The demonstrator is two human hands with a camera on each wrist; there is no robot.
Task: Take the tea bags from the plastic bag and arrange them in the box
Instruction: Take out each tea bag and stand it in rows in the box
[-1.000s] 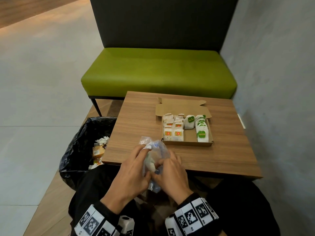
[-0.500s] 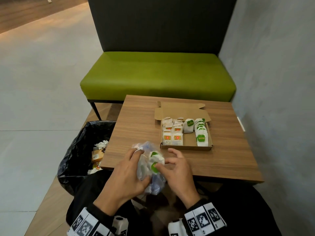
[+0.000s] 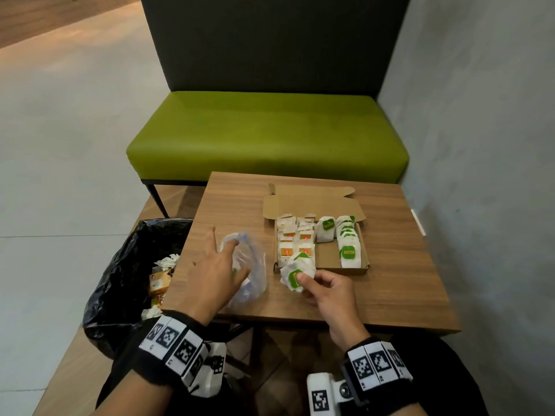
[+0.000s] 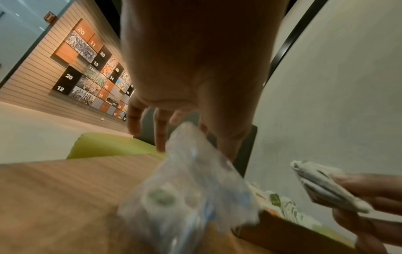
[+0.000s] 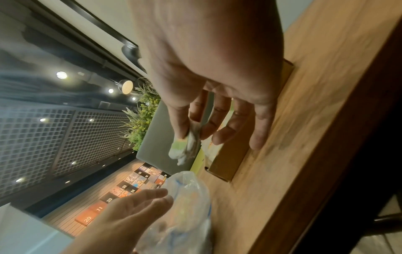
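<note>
Right hand (image 3: 327, 291) shifted to box (image 3: 322, 269) — grip pinching tea bags (image 3: 295, 274); left hand (image 3: 210, 277) grip on plastic bag (image 3: 255, 265) unclear — wood table (image 3: 390, 280), bench (image 3: 270, 136).

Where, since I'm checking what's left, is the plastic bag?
Head view: the plastic bag is at the table's front left, against the left hand, left of the box.

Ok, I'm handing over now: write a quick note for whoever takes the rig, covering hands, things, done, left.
Left hand, fingers spread, touches the plastic bag on the table.
Right hand pinches green-label tea bags at the near left corner of the box.
Done: orange-label rows at its left, green-label row at right, one green bag mid-back.
Left: set the held ones in the bare middle, then empty the plastic bag; something green shows inside.
</note>
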